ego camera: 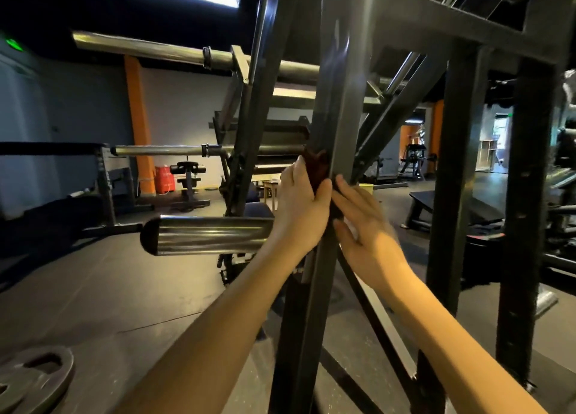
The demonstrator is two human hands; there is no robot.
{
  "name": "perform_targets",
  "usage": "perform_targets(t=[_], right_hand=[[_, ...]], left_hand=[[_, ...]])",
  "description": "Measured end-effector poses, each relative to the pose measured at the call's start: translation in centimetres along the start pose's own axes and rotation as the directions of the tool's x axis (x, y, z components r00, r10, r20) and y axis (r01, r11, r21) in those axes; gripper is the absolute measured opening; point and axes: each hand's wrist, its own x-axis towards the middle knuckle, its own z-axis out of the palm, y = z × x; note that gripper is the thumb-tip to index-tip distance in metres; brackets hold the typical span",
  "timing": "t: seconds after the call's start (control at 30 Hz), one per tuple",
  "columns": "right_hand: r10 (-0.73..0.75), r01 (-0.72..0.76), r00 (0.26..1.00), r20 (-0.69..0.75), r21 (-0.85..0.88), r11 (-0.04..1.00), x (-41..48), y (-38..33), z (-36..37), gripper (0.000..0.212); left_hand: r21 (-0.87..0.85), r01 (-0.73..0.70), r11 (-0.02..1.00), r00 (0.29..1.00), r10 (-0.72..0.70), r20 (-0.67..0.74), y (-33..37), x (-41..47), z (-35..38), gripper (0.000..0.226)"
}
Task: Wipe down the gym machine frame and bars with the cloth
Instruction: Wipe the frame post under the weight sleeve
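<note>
A dark steel upright of the gym machine frame (335, 101) runs from top to bottom through the middle of the head view. My left hand (300, 207) wraps the post's left side and presses a dark red cloth (316, 168) against it. My right hand (364, 226) lies flat against the right side of the same post, fingers spread and touching the cloth's lower edge near my left thumb. Most of the cloth is hidden under my left palm.
A chrome weight-loading bar (205, 235) sticks out to the left at hand height, with two more bars (174, 150) above it. More black uprights (458, 164) stand on the right. A weight plate (34, 379) lies on the floor at the bottom left.
</note>
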Motion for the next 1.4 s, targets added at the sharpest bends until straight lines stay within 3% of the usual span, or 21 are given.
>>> perform_targets(t=[0.07, 0.27, 0.4, 0.5, 0.7, 0.83, 1.0, 1.13, 1.27, 1.4], right_hand=[[-0.008, 0.008, 1.000, 0.010, 0.020, 1.000, -0.5, 0.8, 0.5, 0.052], [-0.028, 0.032, 0.994, -0.106, 0.036, 0.999, 0.9, 1.2, 0.7, 0.057], [0.021, -0.022, 0.997, -0.076, -0.010, 1.000, 2.3, 1.3, -0.4, 0.053], [0.013, -0.014, 1.000, -0.007, -0.062, 0.998, 1.8, 1.3, -0.6, 0.051], [0.063, -0.063, 0.998, -0.002, -0.020, 0.998, 1.7, 0.2, -0.3, 0.060], [0.113, -0.111, 0.992, 0.048, -0.046, 0.993, 1.7, -0.5, -0.6, 0.062], [0.075, -0.077, 0.997, -0.028, -0.056, 0.995, 1.7, -0.2, -0.3, 0.062], [0.050, -0.060, 0.975, -0.216, -0.037, 0.998, 2.2, -0.2, 0.3, 0.055], [-0.001, -0.027, 0.961, -0.277, -0.096, 0.995, 4.2, -0.4, 1.3, 0.056], [0.009, -0.044, 0.957, -0.290, -0.115, 0.992, 4.0, -0.5, 1.7, 0.054]], left_hand=[[0.063, -0.077, 0.995, 0.997, 0.075, 0.029, -0.5, -0.6, 0.0, 0.064], [-0.077, -0.105, 0.992, 0.986, 0.113, 0.121, -1.3, 2.8, -1.3, 0.055], [-0.304, -0.053, 0.951, 0.996, 0.074, 0.056, 0.0, 6.7, -1.1, 0.040], [-0.327, -0.070, 0.942, 0.997, 0.073, -0.003, 0.4, 7.5, -0.6, 0.040], [-0.222, 0.047, 0.974, 0.990, -0.015, 0.142, -0.6, 5.2, -1.4, 0.049], [-0.109, 0.038, 0.993, 0.984, -0.018, 0.178, 0.0, 4.2, -2.2, 0.046], [0.067, -0.056, 0.996, 0.987, 0.045, 0.155, -0.1, 4.2, -2.9, 0.048], [0.077, -0.139, 0.987, 0.965, 0.118, 0.234, -0.6, 5.0, -4.0, 0.048], [0.060, -0.190, 0.980, 0.916, 0.155, 0.371, -0.4, 6.3, -5.6, 0.045], [0.099, -0.288, 0.953, 0.897, 0.232, 0.376, -0.7, 7.0, -5.6, 0.046]])
